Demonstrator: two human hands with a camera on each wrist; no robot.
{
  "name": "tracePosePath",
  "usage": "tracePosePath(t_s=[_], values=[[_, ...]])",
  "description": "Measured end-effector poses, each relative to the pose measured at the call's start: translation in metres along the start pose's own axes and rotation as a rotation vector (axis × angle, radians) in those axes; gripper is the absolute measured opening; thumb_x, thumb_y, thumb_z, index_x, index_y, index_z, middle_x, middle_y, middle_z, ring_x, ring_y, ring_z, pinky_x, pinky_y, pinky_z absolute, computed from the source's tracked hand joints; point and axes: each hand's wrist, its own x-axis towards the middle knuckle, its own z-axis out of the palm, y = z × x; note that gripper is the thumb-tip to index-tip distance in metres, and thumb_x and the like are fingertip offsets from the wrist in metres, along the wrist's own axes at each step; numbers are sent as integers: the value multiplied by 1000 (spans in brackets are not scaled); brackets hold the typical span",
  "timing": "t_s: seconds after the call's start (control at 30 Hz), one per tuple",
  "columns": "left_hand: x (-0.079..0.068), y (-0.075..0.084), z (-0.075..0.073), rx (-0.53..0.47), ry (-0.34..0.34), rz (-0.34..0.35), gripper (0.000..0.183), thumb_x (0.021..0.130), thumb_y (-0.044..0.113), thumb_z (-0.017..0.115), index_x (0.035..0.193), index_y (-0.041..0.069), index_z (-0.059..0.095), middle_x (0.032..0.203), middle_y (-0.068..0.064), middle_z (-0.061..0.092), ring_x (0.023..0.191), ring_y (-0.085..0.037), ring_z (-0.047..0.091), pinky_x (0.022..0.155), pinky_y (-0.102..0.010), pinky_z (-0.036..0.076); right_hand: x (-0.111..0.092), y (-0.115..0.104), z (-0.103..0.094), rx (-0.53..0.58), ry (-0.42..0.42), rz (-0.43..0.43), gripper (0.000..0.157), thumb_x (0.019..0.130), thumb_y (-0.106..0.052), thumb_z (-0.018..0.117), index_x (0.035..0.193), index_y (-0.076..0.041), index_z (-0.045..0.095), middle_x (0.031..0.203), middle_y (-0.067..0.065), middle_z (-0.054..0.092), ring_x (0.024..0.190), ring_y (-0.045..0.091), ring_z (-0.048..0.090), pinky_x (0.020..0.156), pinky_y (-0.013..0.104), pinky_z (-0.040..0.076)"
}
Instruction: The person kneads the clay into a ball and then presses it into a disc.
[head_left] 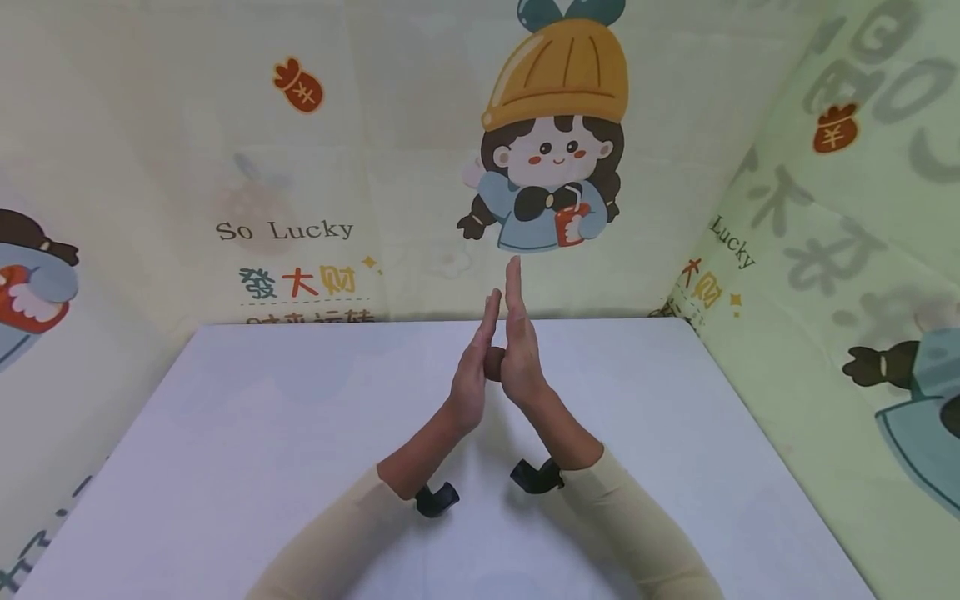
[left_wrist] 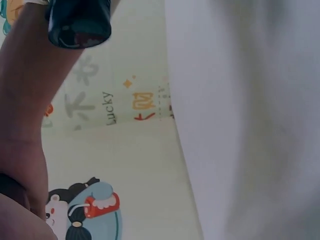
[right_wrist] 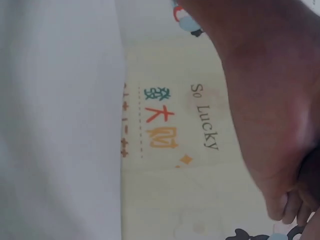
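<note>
Above the white table [head_left: 225, 433], the left hand [head_left: 472, 371] and the right hand [head_left: 522, 354] stand palm to palm, fingers straight and pointing up, with a brown ball [head_left: 494, 364] pressed between them. The palms are held apart by the ball, and neither set of fingers curls round it.

On the back wall cloth [head_left: 420, 167], black print [head_left: 285, 231] reads "So Lucky"; under it, coloured characters [head_left: 297, 283] spell "發大财" in blue-green, red and yellow. A brown row of characters [head_left: 322, 317] below a dashed line is cut off by the table edge. The right wall cloth [head_left: 810, 275] shows "Lucky" and part of the same coloured lettering, beside large grey characters [head_left: 832, 250], only partly legible. Each red pouch [head_left: 298, 85] bears a yen-like sign. The right wrist view shows "So Lucky" and "發大财" turned sideways.
</note>
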Motion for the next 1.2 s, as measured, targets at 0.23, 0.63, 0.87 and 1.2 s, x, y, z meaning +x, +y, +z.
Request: tracePosePath(t_s=[0.23, 0.63, 0.87, 1.2], values=[[-1, 8, 6, 49, 27, 65, 63, 111, 29, 8, 167, 1, 4, 177, -9, -2, 160, -20, -9, 126, -52, -2, -1, 3, -3, 117, -41, 37, 74, 112, -53, 18, 169, -10, -2, 176, -2, -7, 160, 13, -5, 125, 51, -1], [10, 24, -5, 31, 112, 67, 65, 109, 32, 11, 169, 8, 2, 177, 1, -4, 159, -10, -8, 126, -46, -1, -18, 12, 12, 152, -80, 60, 73, 113, -52, 14, 168, -6, 4, 171, 14, 22, 76, 5, 47, 76, 24, 39], [20, 20, -15, 57, 168, 74, 66, 109, 32, 10, 169, 6, 3, 177, -2, -4, 159, -9, -7, 126, -43, -4, -26, 13, 21, 106, -78, 85, 67, 113, -46, 8, 169, -9, 4, 169, 18, 25, 92, 3, 46, 100, 29, 33], [33, 12, -28, 89, 243, 34, 67, 109, 35, 15, 169, 7, 4, 177, -5, -5, 159, -8, -7, 125, -45, -7, -36, 10, 27, 56, -85, 73, 70, 113, -48, 10, 168, -6, 1, 173, 13, 14, 132, 22, 39, 113, 47, 29]])
